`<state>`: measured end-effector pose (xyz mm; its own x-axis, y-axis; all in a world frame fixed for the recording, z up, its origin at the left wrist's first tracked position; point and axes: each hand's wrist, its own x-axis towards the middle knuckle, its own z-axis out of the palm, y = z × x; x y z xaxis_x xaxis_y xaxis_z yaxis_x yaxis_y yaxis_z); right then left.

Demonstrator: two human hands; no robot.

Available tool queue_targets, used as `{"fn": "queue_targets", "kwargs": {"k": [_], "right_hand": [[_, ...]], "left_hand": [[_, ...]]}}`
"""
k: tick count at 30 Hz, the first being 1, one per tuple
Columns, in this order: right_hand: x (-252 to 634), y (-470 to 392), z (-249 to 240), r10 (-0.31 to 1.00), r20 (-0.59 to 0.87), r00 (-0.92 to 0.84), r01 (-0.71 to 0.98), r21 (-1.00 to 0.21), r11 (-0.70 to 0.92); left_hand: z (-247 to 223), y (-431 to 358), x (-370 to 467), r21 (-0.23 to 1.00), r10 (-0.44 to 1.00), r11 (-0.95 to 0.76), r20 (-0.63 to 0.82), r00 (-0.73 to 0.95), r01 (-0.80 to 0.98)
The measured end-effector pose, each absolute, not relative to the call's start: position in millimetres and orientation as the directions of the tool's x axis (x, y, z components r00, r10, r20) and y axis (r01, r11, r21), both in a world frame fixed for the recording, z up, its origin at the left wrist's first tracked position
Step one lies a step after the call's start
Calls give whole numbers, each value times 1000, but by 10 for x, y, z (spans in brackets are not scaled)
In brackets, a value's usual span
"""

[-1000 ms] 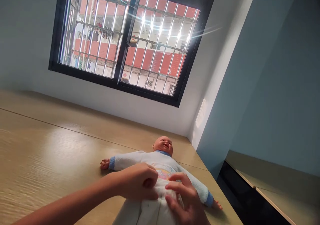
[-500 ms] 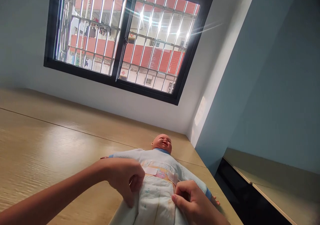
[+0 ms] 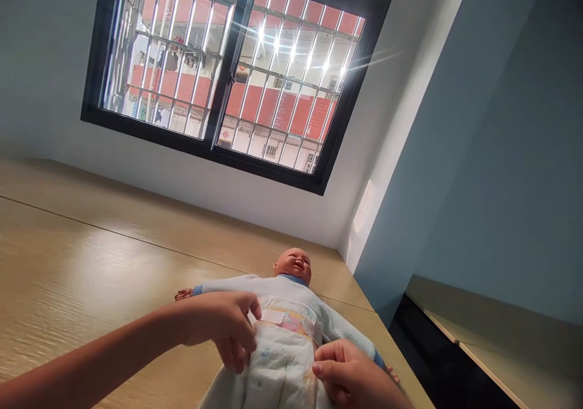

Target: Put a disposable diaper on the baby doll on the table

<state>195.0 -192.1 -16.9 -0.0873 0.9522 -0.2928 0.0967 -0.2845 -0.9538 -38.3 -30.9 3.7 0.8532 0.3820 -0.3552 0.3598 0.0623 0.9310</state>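
A baby doll in a white top with blue cuffs and collar lies on its back on the wooden table. Around its waist is a white diaper with a coloured front band and pale tapes across it. My left hand is at the diaper's left edge, fingers bent and spread, with nothing visible in them. On the opposite side, my right hand pinches the diaper's edge near the leg between thumb and fingers. The doll's lower legs run out of view at the bottom.
The wooden table meets a white wall below a barred, dark-framed window. Its right edge drops off beside the doll's arm. Beyond a dark gap stands another wooden surface against a blue wall.
My left hand has loosened and its fingers have spread, shifting slightly left at the diaper's edge. My right hand stays at the other edge, its fingers a little lower.
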Motion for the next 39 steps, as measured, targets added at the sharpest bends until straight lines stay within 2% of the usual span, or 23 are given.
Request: {"fn": "queue_targets", "kwargs": {"k": [4,8,11,17,23,27,30,34,39], "right_hand": [[1944,-1966,-173,949,-304,-79,75,-951,-298],[1945,-1998,-157,923,-361,-135,136,-929,-343],[1947,-1995,-162,918,-382,-104,172,-916,-361],[1934,-1981,-191,923,-375,-89,205,-914,-351],[2013,-2031,-272,948,-317,-14,237,-923,-305],[2057,-2022,-311,954,-299,-31,254,-925,-281],[2012,-2012,-237,948,-310,-78,198,-936,-290],[1923,-2034,-72,942,-292,-165,139,-953,-271],[1874,-2090,36,901,-341,-267,17,-937,-349]], "left_hand": [[94,-352,-410,947,306,107,-320,897,302],[83,-308,-417,942,179,56,-337,925,332],[-14,-273,-377,937,130,16,-348,929,349],[-120,-312,-320,915,234,-150,-335,913,374],[-32,-288,-355,844,250,-346,-338,907,410],[-62,-248,-355,828,255,-366,-351,901,426],[-123,-208,-344,842,243,-338,-353,904,420],[-182,-155,-321,883,143,-234,-383,912,408],[-192,-153,-314,886,152,-230,-376,914,402]]}}
